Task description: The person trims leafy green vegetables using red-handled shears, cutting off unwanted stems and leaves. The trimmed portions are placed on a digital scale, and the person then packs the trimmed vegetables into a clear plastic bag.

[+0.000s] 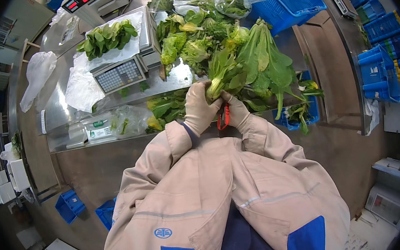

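My left hand [198, 105], in a pale glove, grips a head of leafy greens [217, 84] near its pale root end, the leaves pointing away from me. My right hand [237, 111], also gloved, holds a red-handled hand tool [223, 117]; its working end is hidden. The right fingertips are close to the base of the greens. Beyond my hands lies a heap of lettuce [196, 50] and mixed leaves. Large long-leaved greens [265, 52] lie to the right of it. Several bok choy [106, 37] rest on a weighing scale [120, 76] lined with white sheeting.
A blue plastic crate [282, 3] stands at the back right of the steel table [176, 78]. Below on the right, another blue crate [299, 117] holds leaves. Clear bagged greens [130, 119] and loose leaves [169, 108] occupy the lower shelf. Plastic film [38, 78] hangs at left.
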`<state>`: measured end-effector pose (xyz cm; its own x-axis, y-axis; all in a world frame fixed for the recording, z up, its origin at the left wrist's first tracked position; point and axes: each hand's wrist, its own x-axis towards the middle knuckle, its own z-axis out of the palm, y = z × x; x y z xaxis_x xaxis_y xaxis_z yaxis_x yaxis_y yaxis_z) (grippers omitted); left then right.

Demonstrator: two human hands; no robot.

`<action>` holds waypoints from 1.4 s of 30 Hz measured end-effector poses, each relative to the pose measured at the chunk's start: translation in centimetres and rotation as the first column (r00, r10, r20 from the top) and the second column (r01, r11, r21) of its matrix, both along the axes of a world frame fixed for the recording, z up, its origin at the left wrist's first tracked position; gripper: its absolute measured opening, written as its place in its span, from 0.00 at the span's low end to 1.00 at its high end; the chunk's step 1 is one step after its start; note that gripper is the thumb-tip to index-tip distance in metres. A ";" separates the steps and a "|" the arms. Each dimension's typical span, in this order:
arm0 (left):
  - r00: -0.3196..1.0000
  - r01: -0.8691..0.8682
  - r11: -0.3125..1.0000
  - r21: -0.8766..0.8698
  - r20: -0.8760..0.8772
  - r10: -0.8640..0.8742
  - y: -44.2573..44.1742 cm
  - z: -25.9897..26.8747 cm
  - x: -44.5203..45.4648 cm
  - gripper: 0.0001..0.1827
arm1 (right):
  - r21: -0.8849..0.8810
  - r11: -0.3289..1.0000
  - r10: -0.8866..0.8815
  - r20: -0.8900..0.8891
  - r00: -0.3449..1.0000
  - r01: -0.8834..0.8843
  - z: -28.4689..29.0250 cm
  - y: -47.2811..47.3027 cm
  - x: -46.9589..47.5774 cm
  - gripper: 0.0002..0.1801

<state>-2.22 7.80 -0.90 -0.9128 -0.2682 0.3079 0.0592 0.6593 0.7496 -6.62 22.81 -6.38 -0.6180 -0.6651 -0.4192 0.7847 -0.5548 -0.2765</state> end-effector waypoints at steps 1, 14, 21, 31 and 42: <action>1.000 0.013 0.999 0.048 0.013 -0.014 0.0 0.4 0.1 0.30 | 0.006 1.000 0.002 -0.033 0.999 -0.001 -1.0 0.5 -0.4 0.20; 0.992 0.030 0.980 0.196 0.111 -0.053 -0.8 1.8 -0.3 0.21 | 0.200 0.980 0.053 -0.224 0.973 -0.007 -2.1 2.2 -2.1 0.12; 0.992 -0.048 0.760 0.648 0.121 -0.040 -0.9 -2.2 -0.4 0.14 | 0.051 0.995 -0.076 -0.126 0.989 0.083 0.6 0.2 -2.0 0.22; 0.682 -0.583 0.392 0.712 0.691 -0.241 -3.9 -3.2 0.4 0.21 | -0.022 0.992 0.114 -0.235 0.965 -0.122 -0.5 4.5 -4.2 0.32; 0.933 0.117 0.818 0.563 0.221 -0.286 -2.5 0.7 -1.4 0.25 | 0.264 0.965 0.116 -0.427 0.897 0.001 0.9 3.4 -3.2 0.19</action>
